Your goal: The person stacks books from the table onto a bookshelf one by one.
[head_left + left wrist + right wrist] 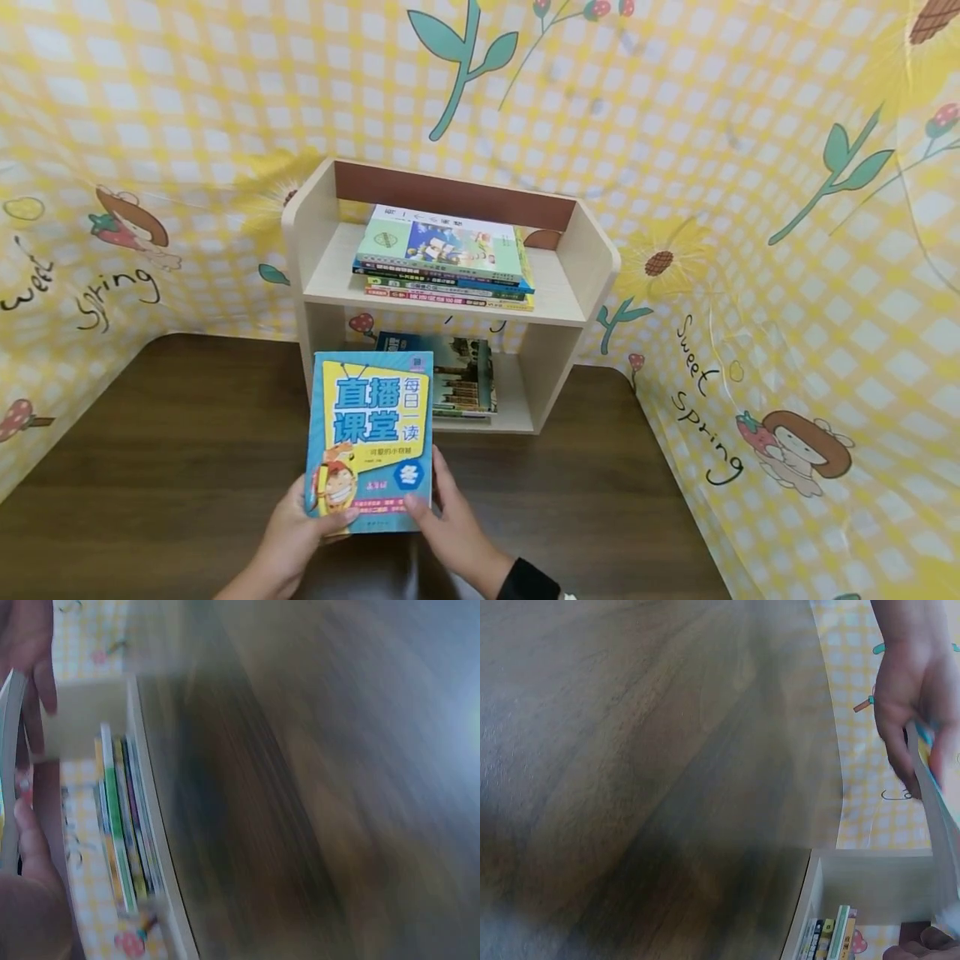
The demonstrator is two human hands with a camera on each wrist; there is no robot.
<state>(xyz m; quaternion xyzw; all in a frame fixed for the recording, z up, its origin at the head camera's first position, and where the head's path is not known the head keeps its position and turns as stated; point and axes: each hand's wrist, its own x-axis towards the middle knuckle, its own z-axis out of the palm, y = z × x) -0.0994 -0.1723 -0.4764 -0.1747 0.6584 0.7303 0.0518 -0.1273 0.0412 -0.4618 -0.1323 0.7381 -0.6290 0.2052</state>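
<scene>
A blue and yellow children's book [371,442] is held up in front of the shelf, cover facing the head camera. My left hand [296,517] grips its lower left corner, thumb over the cover. At the lower right edge my right hand [453,521] pinches it, with the thumb on the front and the fingers behind. From the left wrist view the book [10,750] appears edge-on at the far left, between both hands. Likewise the right wrist view catches the book [934,802] edge-on.
Behind the held book stands a pale two-tier wooden shelf [562,350] on a dark wood table [210,425]. Several books [450,250] lie stacked on its upper tier. More books [468,375] lie on the lower tier, partly hidden. Yellow checked cloth [202,100] surrounds the table.
</scene>
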